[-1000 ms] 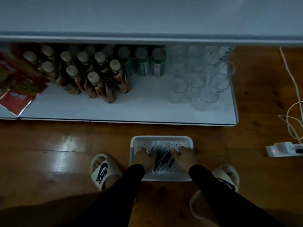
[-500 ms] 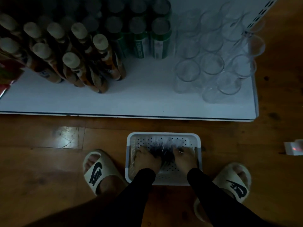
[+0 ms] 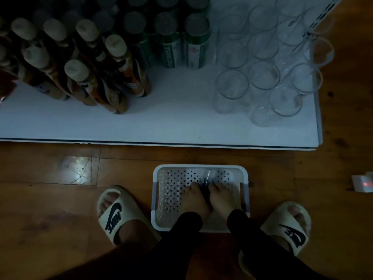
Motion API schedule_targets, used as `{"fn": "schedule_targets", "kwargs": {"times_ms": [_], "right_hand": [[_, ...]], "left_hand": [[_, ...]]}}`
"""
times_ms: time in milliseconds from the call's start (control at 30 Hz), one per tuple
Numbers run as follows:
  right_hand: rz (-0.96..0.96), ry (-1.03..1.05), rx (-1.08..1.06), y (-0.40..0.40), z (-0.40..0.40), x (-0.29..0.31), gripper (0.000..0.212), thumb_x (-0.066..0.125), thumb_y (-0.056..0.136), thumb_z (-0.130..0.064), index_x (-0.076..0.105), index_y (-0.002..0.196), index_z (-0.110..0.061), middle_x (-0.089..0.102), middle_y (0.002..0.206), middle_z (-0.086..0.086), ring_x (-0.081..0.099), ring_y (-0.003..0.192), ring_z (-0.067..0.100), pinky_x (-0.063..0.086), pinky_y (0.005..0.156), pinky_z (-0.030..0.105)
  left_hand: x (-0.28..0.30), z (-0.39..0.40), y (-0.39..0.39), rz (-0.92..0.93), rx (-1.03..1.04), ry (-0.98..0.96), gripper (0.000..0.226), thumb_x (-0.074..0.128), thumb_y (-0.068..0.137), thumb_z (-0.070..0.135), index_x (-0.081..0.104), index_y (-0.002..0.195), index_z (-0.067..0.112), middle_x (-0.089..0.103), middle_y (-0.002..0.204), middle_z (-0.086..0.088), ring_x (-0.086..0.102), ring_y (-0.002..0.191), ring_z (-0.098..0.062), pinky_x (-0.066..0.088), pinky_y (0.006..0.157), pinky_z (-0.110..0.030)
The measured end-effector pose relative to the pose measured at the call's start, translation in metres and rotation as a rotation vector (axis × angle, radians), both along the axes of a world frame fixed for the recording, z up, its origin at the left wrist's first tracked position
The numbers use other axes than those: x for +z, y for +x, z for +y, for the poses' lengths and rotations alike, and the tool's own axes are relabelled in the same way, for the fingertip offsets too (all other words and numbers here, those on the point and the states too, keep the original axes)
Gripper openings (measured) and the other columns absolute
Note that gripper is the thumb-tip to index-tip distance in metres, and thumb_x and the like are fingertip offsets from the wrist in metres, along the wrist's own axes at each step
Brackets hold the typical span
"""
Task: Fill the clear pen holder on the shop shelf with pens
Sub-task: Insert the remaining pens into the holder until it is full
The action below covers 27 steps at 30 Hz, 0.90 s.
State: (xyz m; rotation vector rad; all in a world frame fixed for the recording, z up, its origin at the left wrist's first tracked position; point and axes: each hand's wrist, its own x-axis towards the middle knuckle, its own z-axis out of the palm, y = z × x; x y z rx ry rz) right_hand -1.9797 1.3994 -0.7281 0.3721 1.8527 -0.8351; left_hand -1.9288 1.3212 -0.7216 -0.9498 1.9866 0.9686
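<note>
A white perforated basket sits on the wooden floor between my feet. Both hands are inside it, pressed together around a dark bundle of pens. My left hand grips the bundle from the left and my right hand grips it from the right; clear pen ends stick out past my fingers. Several clear pen holders stand clustered on the right end of the white shelf, all looking empty.
Brown bottles with pale caps lean at the shelf's left, and green cans stand behind the middle. Cream slides are on my feet, one left and one right of the basket. A white power strip lies at the right edge.
My hands have drawn together from the basket's sides to its middle, gathering the scattered pens into one bundle. The view has moved closer to the shelf.
</note>
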Motion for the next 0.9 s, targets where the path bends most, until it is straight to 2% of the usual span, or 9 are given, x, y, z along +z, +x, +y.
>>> {"fn": "schedule_targets", "kwargs": {"times_ms": [67, 133, 267, 400, 500, 667, 733, 800, 900], "right_hand": [[-0.051, 0.006, -0.07, 0.0, 0.003, -0.007, 0.031, 0.038, 0.098, -0.03, 0.063, 0.103, -0.013, 0.065, 0.109, 0.012, 0.061, 0.101, 0.029, 0.049, 0.096, 0.047], [-0.101, 0.021, -0.115, -0.003, 0.006, -0.007, 0.032, 0.038, 0.097, -0.028, 0.064, 0.101, -0.009, 0.065, 0.108, 0.02, 0.062, 0.099, 0.036, 0.051, 0.091, 0.046], [-0.176, 0.009, -0.184, -0.006, 0.005, 0.002, 0.028, 0.04, 0.098, -0.024, 0.06, 0.093, -0.004, 0.064, 0.098, 0.015, 0.06, 0.091, 0.03, 0.048, 0.081, 0.041], [-0.201, -0.012, -0.295, -0.008, 0.003, 0.014, 0.027, 0.041, 0.097, -0.02, 0.066, 0.095, -0.01, 0.069, 0.102, 0.015, 0.063, 0.099, 0.031, 0.05, 0.095, 0.045], [-0.131, -0.027, -0.226, -0.009, 0.004, 0.028, 0.03, 0.039, 0.098, -0.018, 0.068, 0.095, -0.007, 0.069, 0.102, 0.016, 0.063, 0.101, 0.032, 0.049, 0.099, 0.048], [-0.041, -0.104, -0.177, -0.005, 0.011, 0.07, 0.032, 0.036, 0.099, -0.017, 0.065, 0.104, -0.005, 0.069, 0.107, 0.017, 0.064, 0.103, 0.031, 0.049, 0.099, 0.05], [-0.01, -0.17, -0.233, -0.006, 0.014, 0.094, 0.03, 0.036, 0.099, -0.015, 0.065, 0.103, -0.006, 0.071, 0.104, 0.015, 0.066, 0.1, 0.029, 0.054, 0.094, 0.045], [0.046, -0.241, -0.242, -0.007, 0.014, 0.122, 0.03, 0.038, 0.097, -0.014, 0.066, 0.103, -0.007, 0.073, 0.099, 0.013, 0.068, 0.095, 0.027, 0.056, 0.08, 0.038], [0.133, -0.382, -0.261, -0.009, 0.014, 0.17, 0.027, 0.043, 0.095, -0.015, 0.069, 0.093, -0.007, 0.074, 0.09, 0.012, 0.069, 0.082, 0.024, 0.052, 0.072, 0.033]], "left_hand": [[-0.002, 0.002, -0.002, -0.013, -0.002, -0.023, 0.06, 0.072, 0.078, 0.027, 0.038, 0.123, 0.009, 0.044, 0.13, -0.014, 0.044, 0.12, -0.03, 0.04, 0.1, -0.037], [-0.004, 0.0, -0.002, -0.008, 0.011, -0.021, 0.06, 0.074, 0.076, 0.028, 0.039, 0.121, 0.008, 0.046, 0.128, -0.014, 0.046, 0.119, -0.03, 0.041, 0.099, -0.038], [-0.004, 0.001, -0.001, 0.019, 0.046, 0.025, 0.045, 0.065, 0.083, 0.019, 0.038, 0.118, 0.01, 0.05, 0.123, -0.014, 0.054, 0.11, -0.031, 0.047, 0.09, -0.04], [0.005, 0.002, 0.001, 0.084, 0.076, 0.028, 0.044, 0.065, 0.083, 0.021, 0.038, 0.116, 0.01, 0.054, 0.118, -0.013, 0.057, 0.104, -0.031, 0.049, 0.088, -0.042], [0.019, -0.001, 0.003, 0.137, 0.105, 0.111, 0.042, 0.066, 0.082, 0.026, 0.039, 0.111, 0.014, 0.06, 0.11, -0.01, 0.062, 0.095, -0.028, 0.053, 0.082, -0.042], [0.056, -0.019, 0.007, 0.242, 0.071, 0.232, 0.042, 0.068, 0.08, 0.024, 0.04, 0.111, 0.02, 0.062, 0.098, 0.0, 0.061, 0.083, -0.018, 0.047, 0.063, -0.026], [0.08, -0.025, 0.007, 0.289, 0.062, 0.254, 0.047, 0.066, 0.075, 0.019, 0.043, 0.116, 0.019, 0.061, 0.093, 0.001, 0.06, 0.08, -0.016, 0.049, 0.06, -0.026], [0.107, -0.032, 0.007, 0.357, 0.066, 0.287, 0.052, 0.066, 0.073, 0.016, 0.044, 0.12, 0.019, 0.061, 0.09, 0.001, 0.06, 0.076, -0.014, 0.051, 0.06, -0.027], [0.153, -0.044, 0.002, 0.479, 0.08, 0.308, 0.048, 0.065, 0.074, 0.011, 0.048, 0.117, 0.02, 0.06, 0.081, 0.003, 0.057, 0.069, -0.009, 0.046, 0.056, -0.017]]}}
